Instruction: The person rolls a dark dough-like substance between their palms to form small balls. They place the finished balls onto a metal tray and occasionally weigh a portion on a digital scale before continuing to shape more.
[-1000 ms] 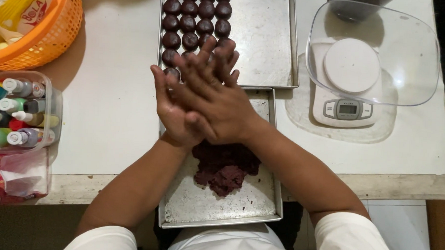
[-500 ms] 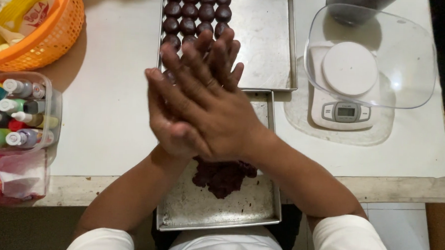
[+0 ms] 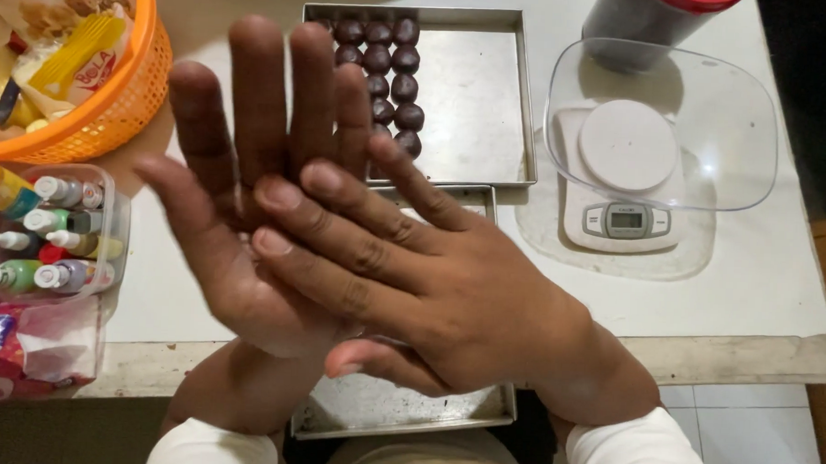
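Head view: an orange basket sits far left. Next, the left hand lies flat and open under the right hand, pressed palm to palm; anything between is hidden. Dark balls line the far tray, kept neat.

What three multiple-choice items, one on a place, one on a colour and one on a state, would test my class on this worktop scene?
1. Where does the clear bowl sit?
A. on the kitchen scale
B. in the basket
C. on the far tray

2. What colour is the basket?
A. blue
B. orange
C. white

3. How are the hands placed?
A. apart on the table
B. each gripping a tray
C. right hand pressed flat over left hand

Answers: 1 A, the bowl rests on the scale's round platform. 2 B, its mesh wall is orange. 3 C, the palms overlap above the near tray.
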